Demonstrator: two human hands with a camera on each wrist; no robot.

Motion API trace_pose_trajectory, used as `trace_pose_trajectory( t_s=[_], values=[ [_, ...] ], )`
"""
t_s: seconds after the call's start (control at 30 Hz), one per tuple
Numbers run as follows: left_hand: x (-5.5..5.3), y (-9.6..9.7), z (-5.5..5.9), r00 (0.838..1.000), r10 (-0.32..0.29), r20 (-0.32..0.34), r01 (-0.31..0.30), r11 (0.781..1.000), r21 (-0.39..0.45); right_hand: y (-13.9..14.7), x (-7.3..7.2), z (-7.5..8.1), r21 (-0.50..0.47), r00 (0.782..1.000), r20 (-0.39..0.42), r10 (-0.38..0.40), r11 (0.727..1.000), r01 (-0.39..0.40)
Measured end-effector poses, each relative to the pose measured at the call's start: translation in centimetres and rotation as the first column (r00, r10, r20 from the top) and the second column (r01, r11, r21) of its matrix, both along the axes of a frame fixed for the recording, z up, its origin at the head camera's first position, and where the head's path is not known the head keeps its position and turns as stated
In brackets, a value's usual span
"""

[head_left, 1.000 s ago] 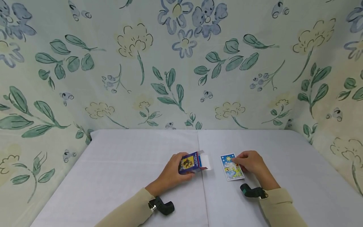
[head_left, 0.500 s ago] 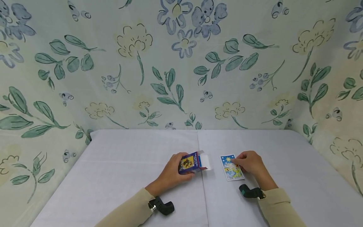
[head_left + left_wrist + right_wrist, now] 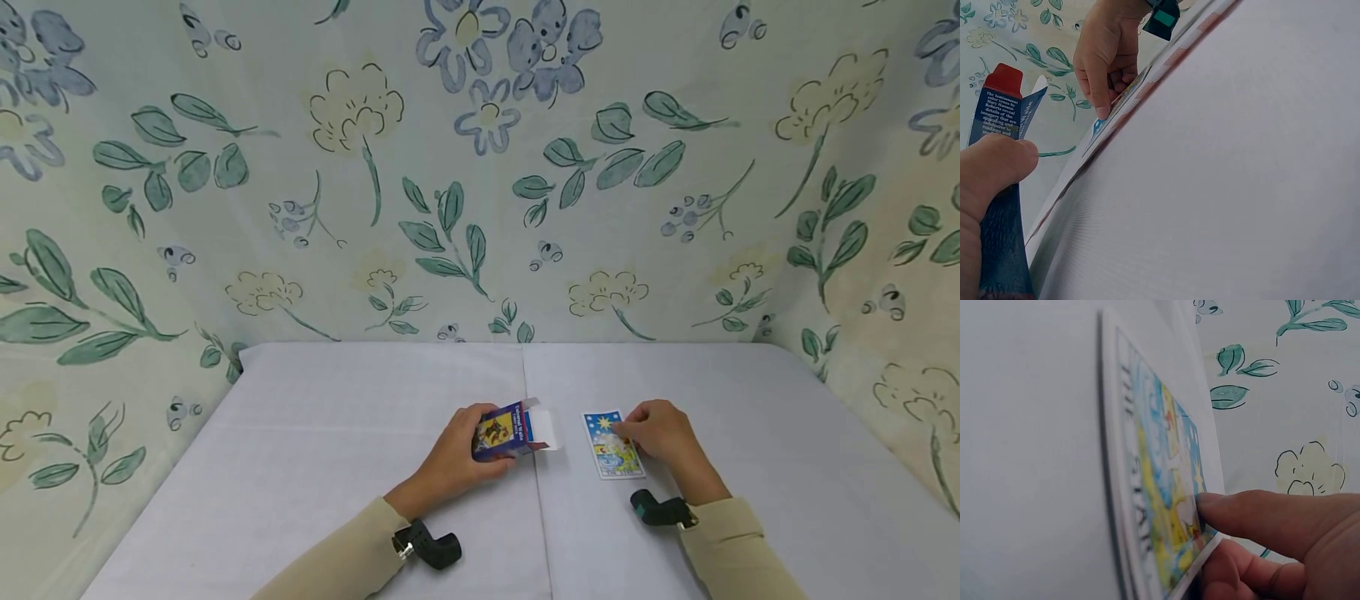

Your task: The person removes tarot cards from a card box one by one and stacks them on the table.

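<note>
My left hand [image 3: 450, 457] grips a dark blue tarot card box [image 3: 497, 433] around its sides. The box lies tilted, its open end with white and red flaps pointing right. In the left wrist view the thumb presses across the printed side of the box [image 3: 999, 225]. To the right, face-up tarot cards [image 3: 606, 454] lie on the table, the top one showing a yellow star on blue. "THE STAR" reads along the near edge of that card [image 3: 1147, 481] in the right wrist view. My right hand [image 3: 666, 432] pinches the right edge, thumb on top, other fingers curled beside and below it.
A white cloth [image 3: 337, 417] covers the table, with a crease [image 3: 540, 517] running front to back between the hands. Flowered fabric [image 3: 465, 250] hangs behind the table and along both sides. Each wrist wears a black camera.
My right wrist has shifted slightly left and the cards' near edge has settled a little. The left hand and the box have not moved.
</note>
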State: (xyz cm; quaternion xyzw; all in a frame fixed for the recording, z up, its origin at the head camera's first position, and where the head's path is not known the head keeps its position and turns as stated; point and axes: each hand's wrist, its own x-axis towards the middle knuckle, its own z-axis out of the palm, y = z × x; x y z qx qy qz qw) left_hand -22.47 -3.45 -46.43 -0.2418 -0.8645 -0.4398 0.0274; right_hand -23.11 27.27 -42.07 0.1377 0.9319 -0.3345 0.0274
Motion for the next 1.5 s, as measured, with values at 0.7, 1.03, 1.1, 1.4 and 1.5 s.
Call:
trace_pose_trajectory(
  t_s=[0.7, 1.03, 1.1, 1.4, 1.5],
  values=[
    [-0.1, -0.04, -0.27, 1.0, -0.003, -0.012, 0.003, 1.0, -0.008, -0.31, 0.08, -0.1, 0.013, 1.0, -0.01, -0.013, 1.0, 0.013],
    [0.06, -0.13, -0.32, 1.0, -0.002, -0.012, 0.002, 1.0, -0.006, -0.39, 0.11, -0.39, 0.028, 1.0, -0.018, -0.011, 1.0, 0.011],
    [0.04, -0.11, -0.34, 1.0, -0.001, -0.014, 0.001, 1.0, -0.004, -0.4, 0.14, -0.36, 0.032, 1.0, -0.019, -0.009, 0.999, 0.009],
    [-0.06, -0.1, -0.4, 1.0, -0.008, -0.023, 0.008, 1.0, -0.003, -0.35, 0.3, -0.06, 0.044, 1.0, -0.011, 0.013, 0.999, -0.012],
    [-0.08, -0.06, -0.34, 1.0, -0.003, -0.014, 0.003, 1.0, -0.003, -0.26, 0.26, 0.1, 0.038, 1.0, -0.01, 0.02, 0.999, -0.019]
  ],
)
